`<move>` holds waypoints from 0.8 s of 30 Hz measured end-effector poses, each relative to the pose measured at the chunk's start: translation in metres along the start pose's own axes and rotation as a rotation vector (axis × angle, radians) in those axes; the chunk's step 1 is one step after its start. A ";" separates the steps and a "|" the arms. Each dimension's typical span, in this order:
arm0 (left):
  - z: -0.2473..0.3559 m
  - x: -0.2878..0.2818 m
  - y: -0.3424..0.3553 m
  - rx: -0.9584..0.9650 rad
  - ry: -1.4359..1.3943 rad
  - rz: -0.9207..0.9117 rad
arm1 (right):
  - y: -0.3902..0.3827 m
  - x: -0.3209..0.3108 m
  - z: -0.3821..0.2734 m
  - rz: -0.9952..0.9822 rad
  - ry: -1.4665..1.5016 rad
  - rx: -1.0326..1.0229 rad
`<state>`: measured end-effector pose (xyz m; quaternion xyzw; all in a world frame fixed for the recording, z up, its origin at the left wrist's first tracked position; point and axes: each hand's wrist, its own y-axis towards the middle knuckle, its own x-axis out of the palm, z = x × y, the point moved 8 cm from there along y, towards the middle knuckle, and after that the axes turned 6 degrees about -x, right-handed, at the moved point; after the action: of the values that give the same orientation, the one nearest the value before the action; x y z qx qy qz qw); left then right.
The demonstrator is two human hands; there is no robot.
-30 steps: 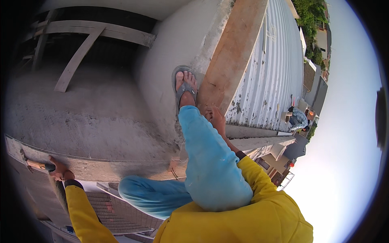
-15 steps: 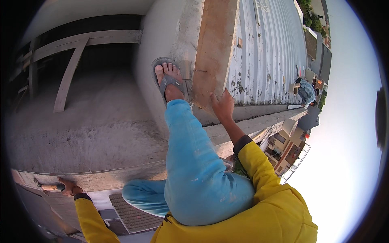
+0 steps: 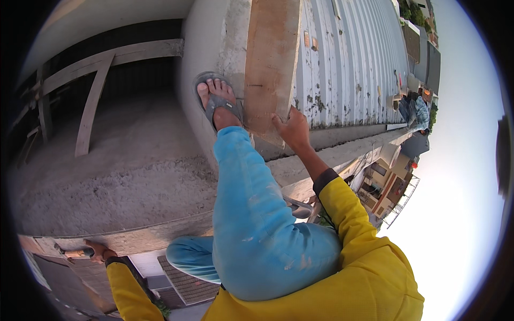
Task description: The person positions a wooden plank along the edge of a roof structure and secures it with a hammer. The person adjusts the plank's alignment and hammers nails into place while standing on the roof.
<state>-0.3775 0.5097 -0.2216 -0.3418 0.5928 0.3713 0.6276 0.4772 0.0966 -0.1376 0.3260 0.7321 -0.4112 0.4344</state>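
My right hand [image 3: 292,128] is closed on the near right corner of a long brown wooden board [image 3: 273,69], its thumb over the top face. The board lies lengthwise along the concrete ledge, close beside my sandalled left foot [image 3: 219,101]. Far to the left, my left hand [image 3: 98,251] grips a hammer [image 3: 77,252] with an orange-brown handle and dark grip end. The hammer lies against the outer side of the concrete edge, its small head pointing away from me.
Corrugated metal roofing [image 3: 348,64] with debris spreads right of the board. Left is a rough concrete slab [image 3: 118,192] with a timber brace [image 3: 93,101] over a dark recess. Lower roofs show below the wall's edge. Another person [image 3: 416,113] crouches at the far right.
My right hand and the board have shifted slightly left, closer to my foot. My left hand still holds the hammer. The whole view has moved a little, and the other person's posture has changed.
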 end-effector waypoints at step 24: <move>0.015 -0.024 -0.041 0.048 -0.186 0.044 | 0.054 -0.107 -0.145 0.531 0.304 -0.449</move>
<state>-0.3349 0.5008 -0.1974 -0.2777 0.5480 0.4008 0.6797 0.5134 0.2365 -0.0166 0.4586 0.7500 -0.0605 0.4729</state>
